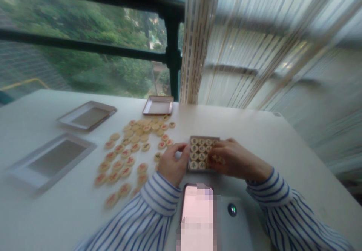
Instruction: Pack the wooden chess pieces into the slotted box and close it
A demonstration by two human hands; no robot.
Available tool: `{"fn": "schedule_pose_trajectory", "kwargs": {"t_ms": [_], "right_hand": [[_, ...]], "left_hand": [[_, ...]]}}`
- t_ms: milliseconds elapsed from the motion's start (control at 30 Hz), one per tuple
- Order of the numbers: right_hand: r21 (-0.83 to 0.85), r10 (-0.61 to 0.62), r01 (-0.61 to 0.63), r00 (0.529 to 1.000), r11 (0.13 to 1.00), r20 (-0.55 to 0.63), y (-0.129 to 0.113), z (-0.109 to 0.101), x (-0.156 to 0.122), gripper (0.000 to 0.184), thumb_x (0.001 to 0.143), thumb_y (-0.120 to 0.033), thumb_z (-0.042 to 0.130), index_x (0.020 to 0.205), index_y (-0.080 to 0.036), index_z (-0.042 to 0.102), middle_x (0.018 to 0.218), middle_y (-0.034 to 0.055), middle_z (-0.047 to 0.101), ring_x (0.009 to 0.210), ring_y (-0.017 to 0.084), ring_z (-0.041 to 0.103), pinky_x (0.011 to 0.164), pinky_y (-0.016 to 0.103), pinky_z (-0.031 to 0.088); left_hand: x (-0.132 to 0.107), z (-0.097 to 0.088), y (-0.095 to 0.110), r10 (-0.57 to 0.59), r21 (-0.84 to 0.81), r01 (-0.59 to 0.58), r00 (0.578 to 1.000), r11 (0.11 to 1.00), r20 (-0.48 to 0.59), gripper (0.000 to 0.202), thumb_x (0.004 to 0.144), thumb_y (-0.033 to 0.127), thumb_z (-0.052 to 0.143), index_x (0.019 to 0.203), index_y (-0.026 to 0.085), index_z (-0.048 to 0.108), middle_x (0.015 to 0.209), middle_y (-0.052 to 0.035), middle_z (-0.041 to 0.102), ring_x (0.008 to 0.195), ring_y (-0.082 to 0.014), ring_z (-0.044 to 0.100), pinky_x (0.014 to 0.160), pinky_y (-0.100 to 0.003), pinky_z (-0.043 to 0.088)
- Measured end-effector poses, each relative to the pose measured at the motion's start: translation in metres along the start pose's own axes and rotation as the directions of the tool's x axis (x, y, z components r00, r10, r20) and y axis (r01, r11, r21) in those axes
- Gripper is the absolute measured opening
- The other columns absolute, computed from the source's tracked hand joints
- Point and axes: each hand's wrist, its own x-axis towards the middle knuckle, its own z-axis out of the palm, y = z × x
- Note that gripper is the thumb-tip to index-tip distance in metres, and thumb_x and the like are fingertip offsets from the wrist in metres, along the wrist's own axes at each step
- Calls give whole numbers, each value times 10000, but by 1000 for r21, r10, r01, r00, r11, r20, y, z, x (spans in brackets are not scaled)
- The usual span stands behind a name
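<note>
A small open box (203, 171) holds rows of round wooden Chinese chess pieces (201, 156) with dark characters. At its left edge is my left hand (173, 164), its fingers curled and its thumb and forefinger together against the side. My right hand (236, 159) reaches over the box's right half, fingers bent down onto the pieces there. Its fingertips are closed at a piece, though the hand hides most of it and the neighbouring pieces. Many loose pieces (126, 153), some with red characters and some plain side up, lie spread out left of my left hand.
Two shallow trays (93, 145) (106, 112) lie on the white table (25, 115) at the left, a smaller one (157, 114) at the back. A phone (198, 213) lies in front of the box, beside a pale device (239, 226) with a round dark button. Windows and a string curtain (195, 47) stand behind.
</note>
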Motion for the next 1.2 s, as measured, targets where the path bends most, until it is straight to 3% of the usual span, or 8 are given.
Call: {"fn": "schedule_pose_trajectory", "kwargs": {"t_ms": [1200], "right_hand": [[12,1,-2,996,1000,89,-1,-3,-1,105,786,-266,565,757,-197,638,811,17,591,800,139,534,756,298,313]], "left_hand": [[-1,1,0,0,2,0,1000,1000,31,241,767,373,541,813,179,677,787,-29,700,775,-169,624,750,-298,468]]}}
